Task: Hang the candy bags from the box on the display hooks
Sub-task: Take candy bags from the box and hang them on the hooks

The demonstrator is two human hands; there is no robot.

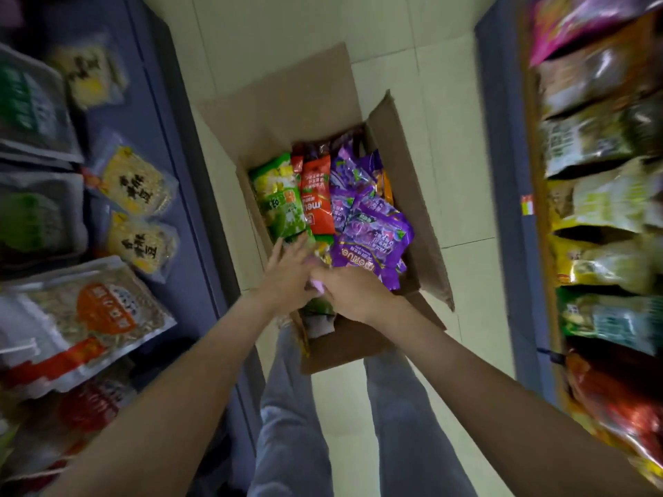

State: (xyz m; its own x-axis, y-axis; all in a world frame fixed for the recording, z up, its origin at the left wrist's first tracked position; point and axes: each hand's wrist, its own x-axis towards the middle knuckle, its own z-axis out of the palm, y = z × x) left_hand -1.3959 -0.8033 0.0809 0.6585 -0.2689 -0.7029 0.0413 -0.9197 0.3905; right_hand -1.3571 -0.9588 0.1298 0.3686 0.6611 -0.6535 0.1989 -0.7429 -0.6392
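While both arms meet over the near end of the cardboard box (405, 195), the left hand (288, 272) lies with its fingers stretched fairly straight, tips touching the lower edge of a glossy green candy bag (283, 199). The right hand (353, 294) is turned knuckles up with its fingers curled down out of sight, so I cannot tell whether it pinches anything. A small pale pink scrap (318, 284) shows where the two hands meet, too blurred to name. Just beyond the fingers the candy bags lie loose in the box: the green one along its left wall, a narrow red-orange bag (317, 199) beside it, and a heap of crinkled, shiny purple bags (373, 238) filling the right side. The box is plain brown board, rectangular, its flaps folded outward, and it stands on a floor (459, 174) of pale square tiles. Legs in light blue denim (294, 407) stand at the box's near edge. Along the floor's left edge, flat clear pouches (125, 181) with yellow contents show against blue shelving; along its right edge, rows of foil bags (606, 202) overlap, blurred.
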